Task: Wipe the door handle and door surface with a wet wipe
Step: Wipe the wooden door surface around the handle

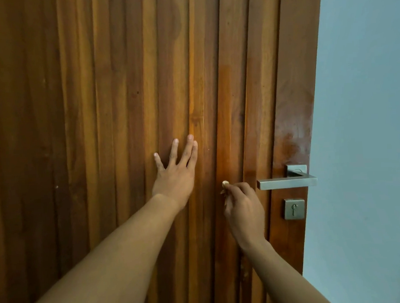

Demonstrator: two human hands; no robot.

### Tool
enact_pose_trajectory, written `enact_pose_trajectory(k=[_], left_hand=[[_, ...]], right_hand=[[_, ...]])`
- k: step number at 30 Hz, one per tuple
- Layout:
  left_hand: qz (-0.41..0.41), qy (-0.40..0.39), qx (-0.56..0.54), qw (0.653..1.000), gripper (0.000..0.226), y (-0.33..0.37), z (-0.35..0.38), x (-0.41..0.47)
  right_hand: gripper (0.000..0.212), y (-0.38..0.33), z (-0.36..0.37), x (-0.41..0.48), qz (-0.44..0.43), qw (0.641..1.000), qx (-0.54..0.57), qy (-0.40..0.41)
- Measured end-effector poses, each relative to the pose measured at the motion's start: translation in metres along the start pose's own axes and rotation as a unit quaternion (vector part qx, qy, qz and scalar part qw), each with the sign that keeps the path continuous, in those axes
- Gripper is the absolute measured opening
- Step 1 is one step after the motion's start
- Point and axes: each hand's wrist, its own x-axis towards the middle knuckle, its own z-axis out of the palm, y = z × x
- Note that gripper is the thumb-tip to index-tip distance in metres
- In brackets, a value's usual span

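Beside the door handle (287,183), right hand (243,209) pinches the wipe (225,183); left hand (175,174) lies flat.

There is one door (98,110), with one handle (287,183) and one keyhole plate (294,208). Two hands show: one left hand (174,176), one right hand (243,209). There is one wipe (225,183), of which only a bit shows, and one wall (368,117).

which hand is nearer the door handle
Right. The right hand, holding the wipe, is just left of the door handle; the left hand presses the door farther left.
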Motion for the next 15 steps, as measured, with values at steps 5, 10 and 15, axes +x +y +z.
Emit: enact_pose_trajectory(k=[5,10,15], left_hand=[[0.0,0.014,0.004,1.0,0.093,-0.003,-0.002,0.004],[-0.004,0.022,0.023,0.999,0.095,-0.004,0.0,0.004],[0.006,0.02,0.022,1.0,0.093,-0.002,0.001,0.003]], right_hand=[[0.036,0.006,-0.001,0.006,-0.089,0.993,-0.066,-0.037],[0.04,0.015,-0.002,0.011,-0.183,0.975,-0.108,-0.07],[0.035,0.026,0.004,-0.002,-0.231,0.956,-0.135,-0.124]])
